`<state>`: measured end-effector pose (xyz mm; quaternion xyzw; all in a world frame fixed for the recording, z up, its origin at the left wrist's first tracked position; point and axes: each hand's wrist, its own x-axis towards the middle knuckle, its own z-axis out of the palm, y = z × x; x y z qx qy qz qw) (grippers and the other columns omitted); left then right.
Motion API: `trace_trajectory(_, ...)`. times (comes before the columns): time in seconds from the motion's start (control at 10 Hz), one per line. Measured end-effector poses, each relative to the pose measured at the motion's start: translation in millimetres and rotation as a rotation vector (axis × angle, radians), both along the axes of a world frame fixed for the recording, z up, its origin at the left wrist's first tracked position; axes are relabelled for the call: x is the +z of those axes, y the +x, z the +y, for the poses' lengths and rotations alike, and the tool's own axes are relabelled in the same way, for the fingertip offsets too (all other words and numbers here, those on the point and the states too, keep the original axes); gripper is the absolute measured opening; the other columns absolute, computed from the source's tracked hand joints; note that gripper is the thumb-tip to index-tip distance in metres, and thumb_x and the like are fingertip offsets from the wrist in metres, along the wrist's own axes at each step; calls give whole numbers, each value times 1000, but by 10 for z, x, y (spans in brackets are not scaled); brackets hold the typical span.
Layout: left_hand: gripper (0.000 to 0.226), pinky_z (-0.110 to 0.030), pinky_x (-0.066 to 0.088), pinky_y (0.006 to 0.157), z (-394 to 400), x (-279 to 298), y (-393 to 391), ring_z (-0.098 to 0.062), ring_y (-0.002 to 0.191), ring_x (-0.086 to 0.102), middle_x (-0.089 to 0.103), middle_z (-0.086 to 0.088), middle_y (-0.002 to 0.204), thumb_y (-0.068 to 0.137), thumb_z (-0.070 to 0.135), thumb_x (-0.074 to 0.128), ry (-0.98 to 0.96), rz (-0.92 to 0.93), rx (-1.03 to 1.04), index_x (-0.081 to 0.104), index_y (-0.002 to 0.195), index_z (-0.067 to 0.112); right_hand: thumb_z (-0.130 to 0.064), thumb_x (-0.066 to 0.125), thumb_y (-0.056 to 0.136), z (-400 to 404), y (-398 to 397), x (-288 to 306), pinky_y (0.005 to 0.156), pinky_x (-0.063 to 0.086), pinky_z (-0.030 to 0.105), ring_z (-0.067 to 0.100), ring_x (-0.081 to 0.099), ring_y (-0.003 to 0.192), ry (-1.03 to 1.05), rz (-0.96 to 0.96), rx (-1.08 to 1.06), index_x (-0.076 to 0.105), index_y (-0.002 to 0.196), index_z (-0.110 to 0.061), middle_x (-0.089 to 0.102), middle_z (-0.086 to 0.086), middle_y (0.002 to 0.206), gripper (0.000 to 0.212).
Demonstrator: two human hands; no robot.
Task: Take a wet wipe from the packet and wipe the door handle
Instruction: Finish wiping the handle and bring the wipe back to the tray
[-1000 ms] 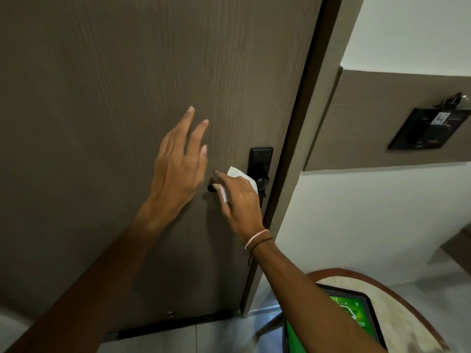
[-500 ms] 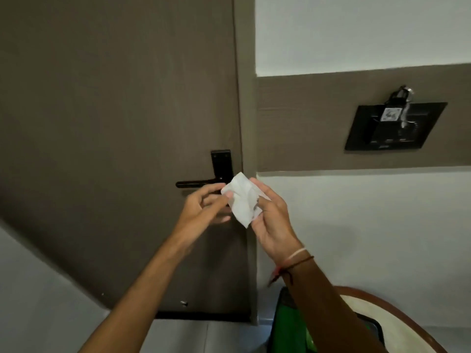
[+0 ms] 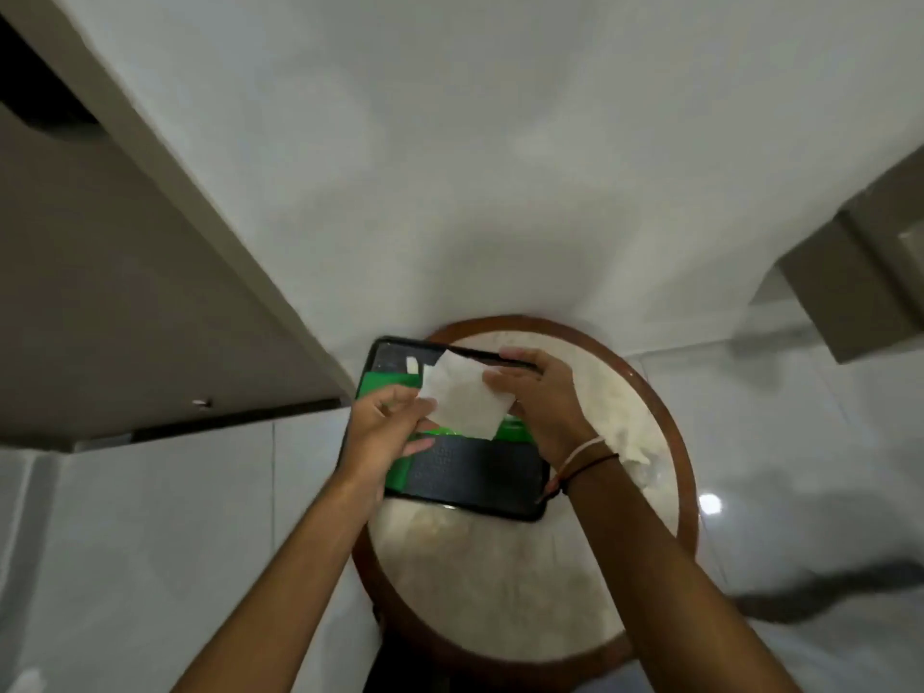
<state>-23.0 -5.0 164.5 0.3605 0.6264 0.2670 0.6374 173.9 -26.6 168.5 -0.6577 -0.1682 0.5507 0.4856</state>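
A white wet wipe (image 3: 465,400) is stretched flat between both hands. My left hand (image 3: 385,427) pinches its left edge and my right hand (image 3: 540,397) holds its right side. They hover over a black tray (image 3: 475,480) that holds a green packet (image 3: 385,387), partly hidden by the wipe and hands. The brown door (image 3: 100,292) is at the left; its handle is out of view.
The tray rests on a round table with a pale top and brown wooden rim (image 3: 670,427), standing against a white wall (image 3: 450,142). Glossy white floor tiles (image 3: 150,542) surround it. A brown panel (image 3: 860,272) juts in at the right.
The view has swung down and right from the door handle to the round table. Both hands have come away from the handle and now hold the wipe spread over the tray.
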Motion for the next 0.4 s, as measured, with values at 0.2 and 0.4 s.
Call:
trace_trajectory(0.2,8,-32,59,74,-494,-1406,269,-25,81,69,76,-16,86,94,8,81,-67,389,-307,77,88,4,15,71,84,-421,169,-1367,96,55,61,36,68,99,-287,-106,6,63,103,-3,71,27,105,27)
trace_trajectory(0.4,50,-45,52,108,-569,-1507,213,-33,130,58,65,-16,139,99,29,76,53,687,-568,64,142,8,3,69,91,-547,85,-1585,105,51,44,38,62,122,-294,-328,267,58,130,3,63,28,131,41)
